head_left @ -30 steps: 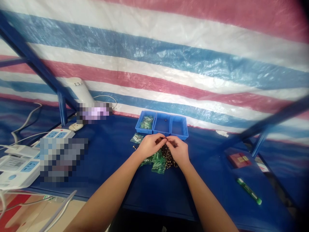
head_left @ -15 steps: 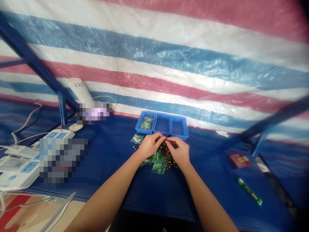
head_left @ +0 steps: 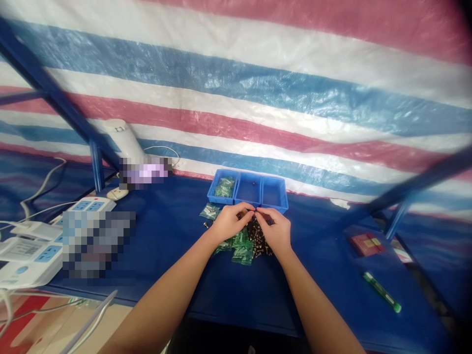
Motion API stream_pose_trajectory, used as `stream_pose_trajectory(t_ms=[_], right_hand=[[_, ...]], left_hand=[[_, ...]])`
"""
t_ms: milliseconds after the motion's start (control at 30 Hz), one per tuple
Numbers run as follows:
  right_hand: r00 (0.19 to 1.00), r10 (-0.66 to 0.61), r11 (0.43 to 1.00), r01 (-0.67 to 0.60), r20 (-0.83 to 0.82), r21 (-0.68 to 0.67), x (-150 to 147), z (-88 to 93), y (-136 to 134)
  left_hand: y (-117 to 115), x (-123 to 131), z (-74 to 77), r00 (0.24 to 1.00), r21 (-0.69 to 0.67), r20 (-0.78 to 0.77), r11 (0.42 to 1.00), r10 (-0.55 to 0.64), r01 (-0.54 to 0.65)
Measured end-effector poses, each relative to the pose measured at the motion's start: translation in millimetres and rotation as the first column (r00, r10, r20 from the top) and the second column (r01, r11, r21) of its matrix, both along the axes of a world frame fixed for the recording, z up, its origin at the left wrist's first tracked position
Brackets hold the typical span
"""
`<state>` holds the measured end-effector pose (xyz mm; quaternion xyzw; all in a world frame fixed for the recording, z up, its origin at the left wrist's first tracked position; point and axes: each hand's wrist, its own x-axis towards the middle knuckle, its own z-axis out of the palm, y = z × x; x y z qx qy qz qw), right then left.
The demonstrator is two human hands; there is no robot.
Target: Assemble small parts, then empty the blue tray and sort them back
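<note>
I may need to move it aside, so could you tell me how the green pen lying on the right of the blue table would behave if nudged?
The green pen looks slim and round, so it would probably roll on the flat blue table. It seems light and stiff, likely easy to pinch.

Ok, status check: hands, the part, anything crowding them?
Left hand and right hand pinching one small dark part between fingertips. Held above pile of dark parts; green packets alongside. Blue bins just behind, not touching.
</note>
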<state>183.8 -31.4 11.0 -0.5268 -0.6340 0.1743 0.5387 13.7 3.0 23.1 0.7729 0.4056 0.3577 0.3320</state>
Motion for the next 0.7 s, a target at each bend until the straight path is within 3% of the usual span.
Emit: stream_pose_trajectory(t_ms=[367,700], right_hand=[[1.000,0.028,1.000,-0.028,0.009,0.007,-0.3,-0.4,-0.1],[1.000,0.015,1.000,-0.015,0.014,-0.005,-1.5,0.7,-0.2]], left_hand=[[-2.8,1.1,4.9,0.997,0.011,-0.078,1.000,0.013,-0.012],[-1.4,2.6,0.7,0.999,-0.009,-0.040,1.000,0.025,-0.025]])
